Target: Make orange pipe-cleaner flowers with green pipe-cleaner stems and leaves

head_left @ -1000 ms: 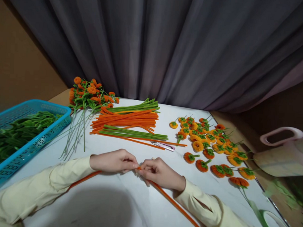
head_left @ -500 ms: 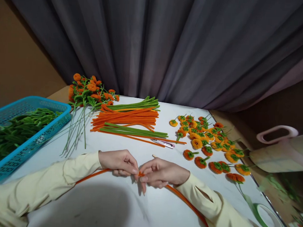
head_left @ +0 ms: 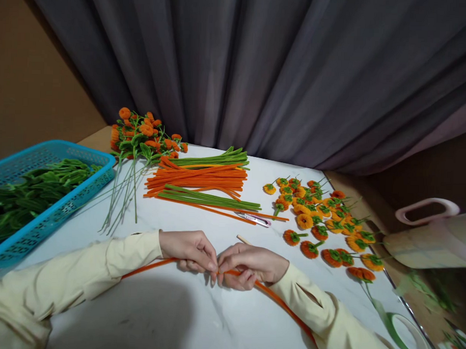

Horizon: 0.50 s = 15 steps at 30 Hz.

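Note:
Fingertip to fingertip above the white tabletop, my left hand [head_left: 194,252] and my right hand [head_left: 248,266] pinch orange pipe cleaners [head_left: 285,306]. One orange length runs out beneath the left wrist, and a thicker strand passes below the right wrist towards the front edge. The spot where the strands meet is mostly hidden by the fingers. A pale thin stick [head_left: 243,239] pokes up behind my right hand; whether the hand holds it cannot be seen. Beyond the hands lie a pile of orange pipe cleaners [head_left: 198,179], green pipe cleaners [head_left: 213,197] and small scissors [head_left: 257,220].
At left stands a blue basket [head_left: 58,209] of green leaves. Orange flowers on stems [head_left: 146,136] lie behind it. Several orange and yellow flower heads [head_left: 311,220] spread over the right side, near green tape [head_left: 406,336] and a pitcher [head_left: 425,242]. A grey curtain [head_left: 236,67] hangs behind.
My right fingers have shifted and curled, and an orange strand now shows across them. The fingertips of both hands are closer together. The view has moved slightly.

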Tool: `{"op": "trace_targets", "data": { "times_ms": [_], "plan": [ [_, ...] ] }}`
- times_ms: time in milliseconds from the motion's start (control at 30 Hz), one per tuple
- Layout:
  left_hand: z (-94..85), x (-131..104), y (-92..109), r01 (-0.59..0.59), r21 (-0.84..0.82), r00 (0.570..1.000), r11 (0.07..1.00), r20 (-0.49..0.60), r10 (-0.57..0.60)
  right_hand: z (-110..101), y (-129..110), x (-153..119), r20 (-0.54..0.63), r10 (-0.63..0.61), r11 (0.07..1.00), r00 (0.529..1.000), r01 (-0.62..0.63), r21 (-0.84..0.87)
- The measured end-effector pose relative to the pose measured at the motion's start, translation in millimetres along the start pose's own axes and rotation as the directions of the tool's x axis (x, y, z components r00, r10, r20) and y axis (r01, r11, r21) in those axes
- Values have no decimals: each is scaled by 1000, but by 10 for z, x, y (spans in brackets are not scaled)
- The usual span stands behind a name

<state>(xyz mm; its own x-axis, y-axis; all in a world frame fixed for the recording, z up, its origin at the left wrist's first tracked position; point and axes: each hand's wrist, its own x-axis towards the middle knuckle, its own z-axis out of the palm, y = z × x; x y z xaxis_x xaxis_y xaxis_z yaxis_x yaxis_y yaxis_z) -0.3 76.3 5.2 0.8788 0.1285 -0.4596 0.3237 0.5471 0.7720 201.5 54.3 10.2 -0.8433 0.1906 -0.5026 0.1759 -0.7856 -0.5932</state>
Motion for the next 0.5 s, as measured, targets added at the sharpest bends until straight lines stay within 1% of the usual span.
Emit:
{"op": "trace_targets", "data": {
  "times_ms": [200, 400, 500],
  "plan": [
    [16, 3, 34, 39, -21, 999, 999, -20, -40, -13, 16, 15, 26, -29, 1000, 999, 29, 2],
    [17, 4, 33, 28, -18, 1000, 999, -9, -28, -18, 19, 12, 10, -17, 1000, 1000, 18, -10],
    [20, 1, 32, 30, -5, 1000, 1000, -10, -30, -31, 20, 18, 24, -18, 1000, 1000, 18, -10]
  ]
}}
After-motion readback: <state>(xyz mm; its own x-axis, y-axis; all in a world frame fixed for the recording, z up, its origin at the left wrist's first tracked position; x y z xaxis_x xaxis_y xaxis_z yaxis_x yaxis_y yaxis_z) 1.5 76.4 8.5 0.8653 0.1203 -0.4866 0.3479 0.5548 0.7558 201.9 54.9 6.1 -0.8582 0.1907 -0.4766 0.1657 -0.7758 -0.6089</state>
